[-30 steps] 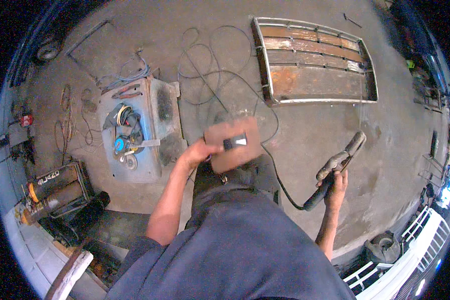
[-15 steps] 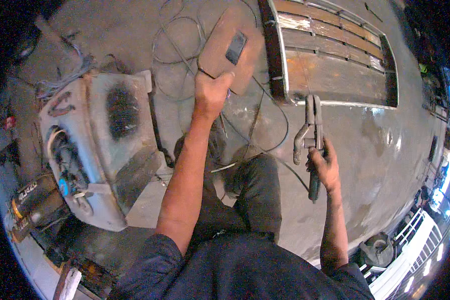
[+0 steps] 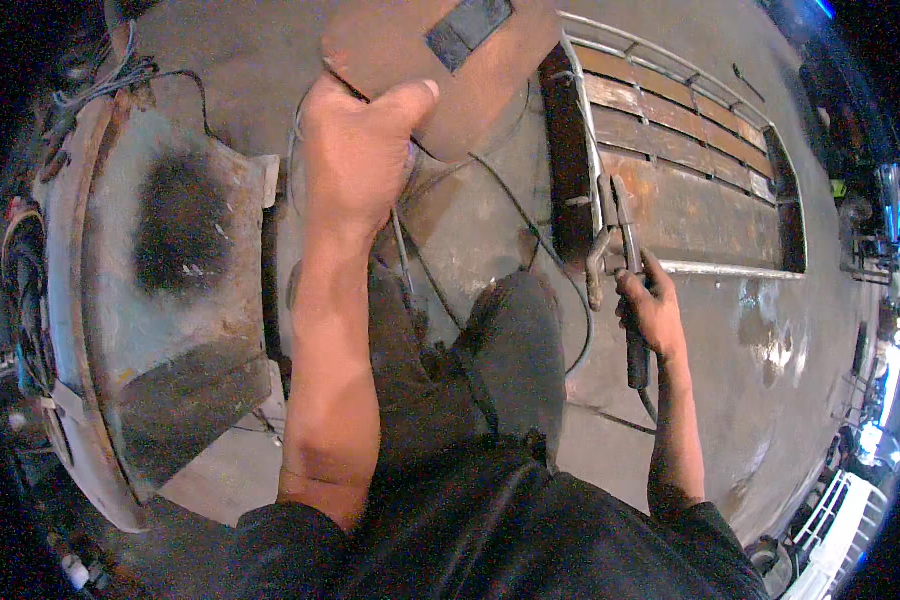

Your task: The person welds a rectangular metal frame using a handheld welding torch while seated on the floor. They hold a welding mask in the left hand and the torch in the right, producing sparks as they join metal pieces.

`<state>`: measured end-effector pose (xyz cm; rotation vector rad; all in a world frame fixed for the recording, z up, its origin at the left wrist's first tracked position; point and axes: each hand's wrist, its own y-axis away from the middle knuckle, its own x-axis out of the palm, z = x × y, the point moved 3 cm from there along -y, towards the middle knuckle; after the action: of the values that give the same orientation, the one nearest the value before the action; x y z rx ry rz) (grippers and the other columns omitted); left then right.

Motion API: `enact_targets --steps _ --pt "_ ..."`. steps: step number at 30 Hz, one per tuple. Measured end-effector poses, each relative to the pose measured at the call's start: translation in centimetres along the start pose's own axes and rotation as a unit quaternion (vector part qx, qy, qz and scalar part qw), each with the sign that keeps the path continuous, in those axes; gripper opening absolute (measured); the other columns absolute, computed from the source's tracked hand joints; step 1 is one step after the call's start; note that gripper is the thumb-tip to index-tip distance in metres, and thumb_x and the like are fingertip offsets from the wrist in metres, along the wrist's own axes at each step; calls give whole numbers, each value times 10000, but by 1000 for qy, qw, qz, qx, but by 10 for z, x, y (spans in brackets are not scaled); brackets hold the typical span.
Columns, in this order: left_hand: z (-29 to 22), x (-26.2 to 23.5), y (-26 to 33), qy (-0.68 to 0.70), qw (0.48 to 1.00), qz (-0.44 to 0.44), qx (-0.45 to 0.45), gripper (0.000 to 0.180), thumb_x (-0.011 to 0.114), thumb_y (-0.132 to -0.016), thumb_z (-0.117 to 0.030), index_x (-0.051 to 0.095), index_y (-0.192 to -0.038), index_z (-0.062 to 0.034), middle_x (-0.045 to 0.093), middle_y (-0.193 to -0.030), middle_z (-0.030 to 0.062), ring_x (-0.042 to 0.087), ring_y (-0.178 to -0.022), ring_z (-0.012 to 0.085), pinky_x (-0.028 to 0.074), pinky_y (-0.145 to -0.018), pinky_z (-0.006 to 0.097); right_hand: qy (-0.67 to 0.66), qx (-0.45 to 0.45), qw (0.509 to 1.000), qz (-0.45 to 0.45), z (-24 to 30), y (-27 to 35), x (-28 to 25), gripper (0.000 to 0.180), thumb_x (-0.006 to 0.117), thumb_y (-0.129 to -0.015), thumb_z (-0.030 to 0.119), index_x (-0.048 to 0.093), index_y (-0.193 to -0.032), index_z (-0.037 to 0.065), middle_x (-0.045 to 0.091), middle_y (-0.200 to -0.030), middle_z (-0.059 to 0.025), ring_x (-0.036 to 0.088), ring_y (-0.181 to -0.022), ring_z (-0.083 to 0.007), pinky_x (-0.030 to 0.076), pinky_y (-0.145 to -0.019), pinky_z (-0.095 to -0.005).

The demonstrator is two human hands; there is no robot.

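Observation:
A brown hand-held welding shield [image 3: 490,95] with a dark rectangular window is raised at the top of the view. My left hand [image 3: 358,150] is closed on its lower left part, the thumb lying over the shield's face. Lower and to the right, my right hand [image 3: 652,310] grips a welding electrode holder [image 3: 625,225] by its dark handle, jaws pointing away from me. A thin electrode seems to run up from the jaws. Beyond them lies a rectangular metal frame [image 3: 690,268] with rusty brown slats [image 3: 660,105].
A worn, blue-grey metal machine casing [image 3: 195,300] with a black scorched patch stands at my left. Dark cables [image 3: 515,205] loop over the concrete floor [image 3: 730,400] between my legs and the frame. White metal racks [image 3: 840,530] stand at the lower right.
My left hand has lifted the shield closer, up and to the left, so it looks larger. The electrode holder has shifted slightly, and its jaws now overlap the frame's near left corner.

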<state>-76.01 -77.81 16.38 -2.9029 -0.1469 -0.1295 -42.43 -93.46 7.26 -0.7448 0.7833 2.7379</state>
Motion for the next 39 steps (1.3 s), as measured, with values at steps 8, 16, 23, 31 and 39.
enact_targets --steps 8,16,23,31,39 --pt "-7 -8 23 105 988 -87 75 381 711 -782 -110 612 -1130 10 679 -1000 62 628 -879 156 496 -821 301 23 -41 999 4 -1 -19 7 571 629 -910 259 467 -1431 90 565 -738 -43 545 -566 -125 471 -492 -290" --pt "-2 -12 32 83 995 -48 26 433 738 -802 -126 579 -1193 -31 675 -1058 67 659 -949 191 528 -838 311 77 -78 994 -8 -4 -49 3 520 600 -925 271 503 -1407 101 646 -871 -31 540 -596 -108 454 -519 -269" --pt "5 11 36 64 992 93 -52 393 724 -790 -120 618 -1151 -6 683 -1012 60 640 -887 158 520 -796 302 85 -94 991 -34 0 -71 1 543 615 -903 297 520 -1376 47 688 -1078 -162 672 -867 -222 535 -700 -329" --pt "4 27 39 36 990 107 -86 358 719 -783 -138 655 -1107 1 701 -947 64 641 -812 139 524 -726 309 134 -198 971 -14 -7 -70 2 537 627 -898 199 497 -1393 36 654 -1190 -201 643 -1069 -267 491 -910 -363" --pt "-17 18 33 184 981 -61 1 404 638 -863 -85 540 -1242 18 643 -1119 139 648 -949 220 536 -849 343 117 -76 990 -21 1 -58 7 543 640 -894 256 512 -1388 68 687 -974 -118 605 -676 -164 503 -612 -303"
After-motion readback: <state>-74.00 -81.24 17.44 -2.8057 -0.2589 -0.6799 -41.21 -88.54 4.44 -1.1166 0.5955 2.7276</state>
